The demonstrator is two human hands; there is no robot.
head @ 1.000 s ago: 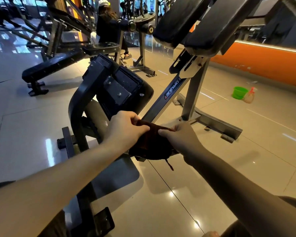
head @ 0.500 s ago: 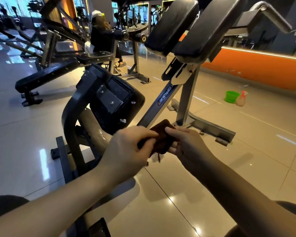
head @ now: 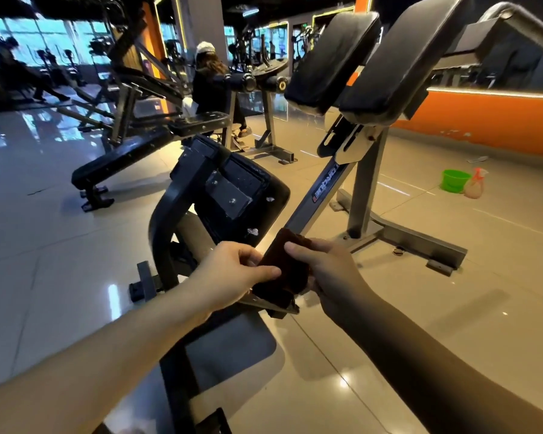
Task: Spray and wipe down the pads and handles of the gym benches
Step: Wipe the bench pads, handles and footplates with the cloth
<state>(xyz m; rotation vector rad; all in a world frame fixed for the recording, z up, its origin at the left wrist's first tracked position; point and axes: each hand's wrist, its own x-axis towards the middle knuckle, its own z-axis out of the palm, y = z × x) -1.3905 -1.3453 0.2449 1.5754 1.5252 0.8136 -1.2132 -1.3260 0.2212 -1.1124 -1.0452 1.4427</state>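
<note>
Now the cloth [head: 287,261] is sitting folded into a flat, tidy rectangle. A second ago it was hanging as a slack, wide bundle between the hands, and half a second ago it was being bunched up. The left hand [head: 232,274] is pinching its near edge, with the thumb lying across the front face. The right hand [head: 329,270] is pinching the other side, thumb on top and fingers curling behind. The cloth is being held close over the sloping bar of the bench [head: 320,189]; whether it is touching the metal I cannot tell, but it is touching no pad. The folding looks finished, so wiping is probably about to begin.

Just behind the hands, the lower pad [head: 264,195] is showing its back plate and bolts. Farther up, the two upper pads [head: 333,54] are coming more fully into view than before, tilted side by side, which suggests they are the next surface. Well beyond, on the floor by the orange wall, the spray bottle [head: 474,184] is standing just beside a green bucket [head: 455,180], far out of reach, so any spraying is going to need a walk. Another person [head: 210,79] is sitting at a machine in the distance.
</note>
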